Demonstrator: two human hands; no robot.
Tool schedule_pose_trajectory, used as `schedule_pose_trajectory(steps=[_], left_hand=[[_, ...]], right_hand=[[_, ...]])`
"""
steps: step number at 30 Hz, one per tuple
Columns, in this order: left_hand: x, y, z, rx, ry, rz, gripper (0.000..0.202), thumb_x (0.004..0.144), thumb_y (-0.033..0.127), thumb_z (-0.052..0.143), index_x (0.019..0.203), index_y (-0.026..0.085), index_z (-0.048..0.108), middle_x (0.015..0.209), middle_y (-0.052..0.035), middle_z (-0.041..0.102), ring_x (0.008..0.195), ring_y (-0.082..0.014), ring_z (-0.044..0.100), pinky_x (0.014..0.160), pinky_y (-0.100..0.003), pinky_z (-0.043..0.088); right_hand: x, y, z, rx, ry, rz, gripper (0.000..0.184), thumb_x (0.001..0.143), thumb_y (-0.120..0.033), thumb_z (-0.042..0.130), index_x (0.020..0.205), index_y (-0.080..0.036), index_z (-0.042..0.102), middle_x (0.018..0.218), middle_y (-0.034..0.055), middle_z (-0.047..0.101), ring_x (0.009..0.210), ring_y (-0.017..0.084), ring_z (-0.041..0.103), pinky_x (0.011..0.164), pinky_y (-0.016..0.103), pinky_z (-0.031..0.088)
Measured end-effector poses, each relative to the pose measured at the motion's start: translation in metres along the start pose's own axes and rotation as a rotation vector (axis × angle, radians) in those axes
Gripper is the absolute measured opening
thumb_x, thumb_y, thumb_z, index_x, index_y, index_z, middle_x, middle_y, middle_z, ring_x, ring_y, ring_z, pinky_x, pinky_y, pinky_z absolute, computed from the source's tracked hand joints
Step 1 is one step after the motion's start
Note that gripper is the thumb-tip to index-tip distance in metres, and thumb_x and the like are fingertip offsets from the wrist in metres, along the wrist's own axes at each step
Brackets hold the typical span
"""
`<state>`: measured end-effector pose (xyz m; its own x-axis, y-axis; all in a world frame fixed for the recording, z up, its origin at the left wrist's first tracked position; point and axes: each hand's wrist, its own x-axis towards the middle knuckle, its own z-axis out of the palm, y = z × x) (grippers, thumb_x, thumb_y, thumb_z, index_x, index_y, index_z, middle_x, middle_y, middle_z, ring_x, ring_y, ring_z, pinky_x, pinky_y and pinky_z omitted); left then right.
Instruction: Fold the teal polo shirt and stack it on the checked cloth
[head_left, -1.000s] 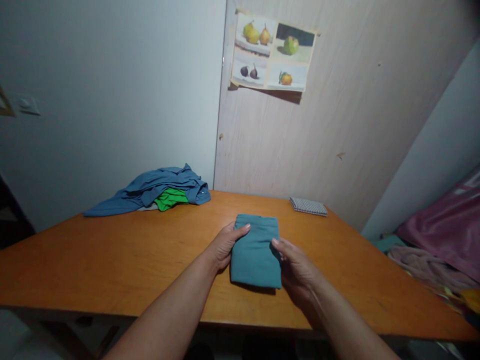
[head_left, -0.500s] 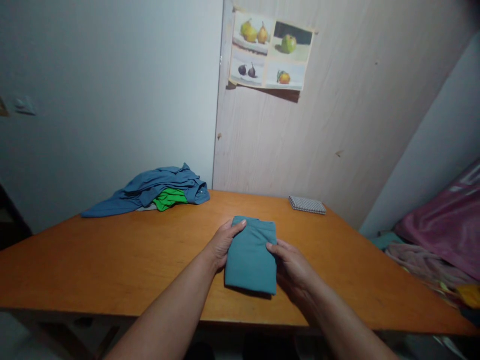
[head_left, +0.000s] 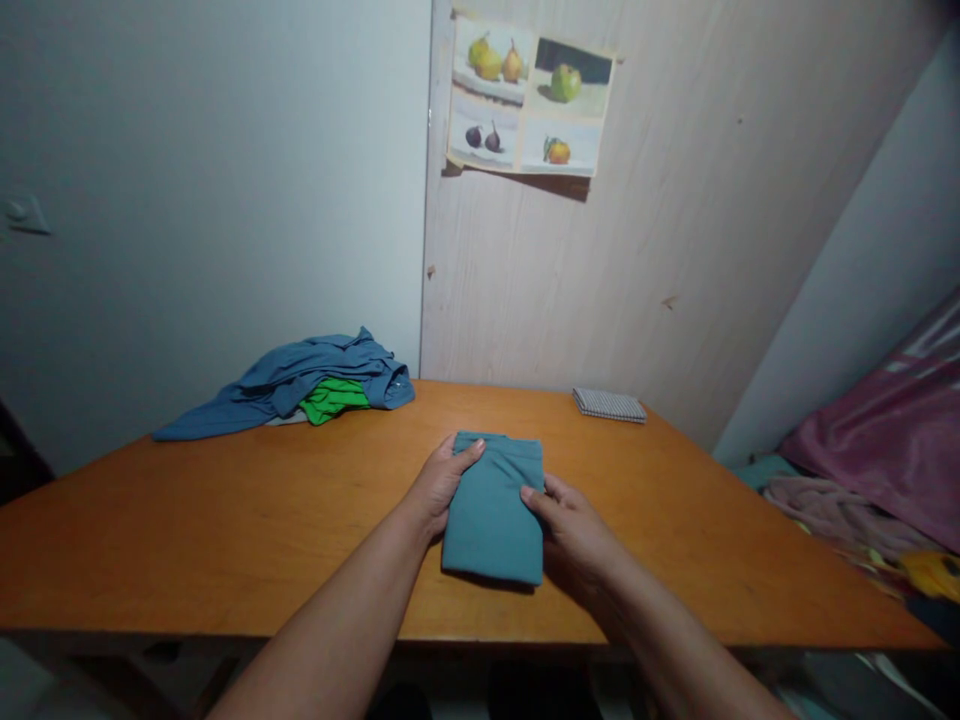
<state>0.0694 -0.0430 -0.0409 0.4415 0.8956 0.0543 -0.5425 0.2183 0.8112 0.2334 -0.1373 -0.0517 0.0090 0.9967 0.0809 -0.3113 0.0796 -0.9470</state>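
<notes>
I observe the left hand (head_left: 437, 488) and right hand (head_left: 576, 522) clamped on the folded teal cloth (head_left: 492, 530), lower centre, over the orange table (head_left: 247, 530), with a fruit poster (head_left: 529, 100) on the wall (head_left: 555, 290), upper centre.

Free room beyond teal cloth (head_left: 491, 525) (clothes pile (head_left: 304, 375) left)

Teal cloth (head_left: 493, 525) partly hides the left grip (head_left: 441, 485); pink fabric (head_left: 892, 430) is cropped.
</notes>
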Motion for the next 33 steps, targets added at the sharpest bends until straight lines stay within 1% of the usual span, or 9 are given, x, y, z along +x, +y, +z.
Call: schedule_pose_trajectory(steps=[6, 9, 13, 15, 17, 22, 28, 31, 33], left_hand=[[0.002, -0.003, -0.003, 0.082, -0.005, 0.0, 0.046, 0.074, 0.042, 0.082, 0.106, 0.015, 0.062, 0.096, -0.0094, 0.072, 0.081, -0.0208, 0.069, 0.08, -0.035, 0.054], [0.004, -0.005, -0.007, 0.205, 0.11, 0.063, 0.047, 0.075, 0.046, 0.08, 0.108, 0.018, 0.061, 0.095, -0.0062, 0.07, 0.079, -0.0171, 0.066, 0.072, -0.028, 0.05], [0.004, -0.004, -0.005, 0.371, 0.264, 0.13, 0.043, 0.076, 0.048, 0.077, 0.106, 0.021, 0.063, 0.09, -0.0029, 0.066, 0.078, -0.0139, 0.061, 0.064, -0.021, 0.042], [0.002, -0.003, -0.003, 0.385, 0.227, 0.127, 0.039, 0.077, 0.05, 0.076, 0.1, 0.02, 0.064, 0.084, -0.002, 0.065, 0.074, -0.013, 0.059, 0.062, -0.021, 0.04], [0.001, -0.004, 0.0, 0.385, 0.13, 0.09, 0.039, 0.078, 0.053, 0.074, 0.095, 0.019, 0.064, 0.08, -0.0017, 0.063, 0.069, -0.0119, 0.057, 0.06, -0.021, 0.04], [-0.003, -0.009, 0.003, 0.333, -0.101, -0.008, 0.046, 0.077, 0.056, 0.075, 0.1, 0.017, 0.067, 0.086, -0.0047, 0.066, 0.071, -0.0128, 0.06, 0.061, -0.022, 0.042], [-0.006, -0.008, 0.003, 0.279, -0.151, -0.048, 0.053, 0.077, 0.06, 0.073, 0.106, 0.017, 0.066, 0.083, -0.0045, 0.066, 0.072, -0.0158, 0.063, 0.062, -0.023, 0.045], [-0.008, -0.007, 0.004, 0.272, -0.162, -0.015, 0.052, 0.08, 0.06, 0.071, 0.107, 0.016, 0.065, 0.085, -0.0043, 0.066, 0.07, -0.0142, 0.062, 0.061, -0.022, 0.044], [-0.009, -0.005, 0.005, 0.25, -0.171, 0.001, 0.053, 0.081, 0.058, 0.071, 0.111, 0.016, 0.063, 0.091, -0.0063, 0.067, 0.076, -0.0159, 0.064, 0.067, -0.024, 0.047]], right_hand=[[-0.002, -0.001, 0.003, 0.007, 0.04, -0.01, 0.032, 0.082, -0.038, 0.073, 0.107, -0.02, 0.07, 0.102, 0.0089, 0.075, 0.088, 0.023, 0.068, 0.086, 0.037, 0.05], [-0.001, -0.006, 0.0, 0.017, 0.094, -0.021, 0.035, 0.079, -0.04, 0.074, 0.107, -0.019, 0.07, 0.097, 0.0084, 0.076, 0.083, 0.023, 0.068, 0.08, 0.036, 0.051], [0.004, -0.015, -0.011, -0.067, 0.237, -0.031, 0.037, 0.072, -0.042, 0.077, 0.099, -0.018, 0.071, 0.085, 0.0065, 0.075, 0.071, 0.021, 0.065, 0.07, 0.033, 0.049], [0.006, -0.02, -0.016, -0.113, 0.297, -0.03, 0.036, 0.071, -0.043, 0.078, 0.095, -0.017, 0.071, 0.081, 0.006, 0.074, 0.068, 0.021, 0.064, 0.066, 0.032, 0.049], [0.009, -0.024, -0.017, -0.169, 0.327, -0.036, 0.036, 0.071, -0.045, 0.078, 0.093, -0.017, 0.071, 0.079, 0.0053, 0.073, 0.067, 0.021, 0.063, 0.064, 0.031, 0.048], [0.015, -0.022, -0.008, -0.282, 0.235, -0.081, 0.039, 0.075, -0.054, 0.076, 0.088, -0.018, 0.071, 0.075, 0.0031, 0.07, 0.068, 0.02, 0.061, 0.063, 0.031, 0.048], [0.024, -0.013, 0.004, -0.231, 0.158, -0.141, 0.045, 0.081, -0.063, 0.066, 0.087, -0.019, 0.07, 0.077, 0.0041, 0.071, 0.074, 0.021, 0.064, 0.071, 0.033, 0.05], [0.025, -0.011, 0.007, -0.248, 0.144, -0.14, 0.037, 0.081, -0.055, 0.068, 0.093, -0.02, 0.071, 0.082, 0.0049, 0.072, 0.076, 0.021, 0.064, 0.072, 0.034, 0.05], [0.025, -0.008, 0.009, -0.299, 0.134, -0.16, 0.03, 0.081, -0.044, 0.069, 0.1, -0.021, 0.07, 0.089, 0.0052, 0.073, 0.081, 0.022, 0.064, 0.074, 0.034, 0.051]])
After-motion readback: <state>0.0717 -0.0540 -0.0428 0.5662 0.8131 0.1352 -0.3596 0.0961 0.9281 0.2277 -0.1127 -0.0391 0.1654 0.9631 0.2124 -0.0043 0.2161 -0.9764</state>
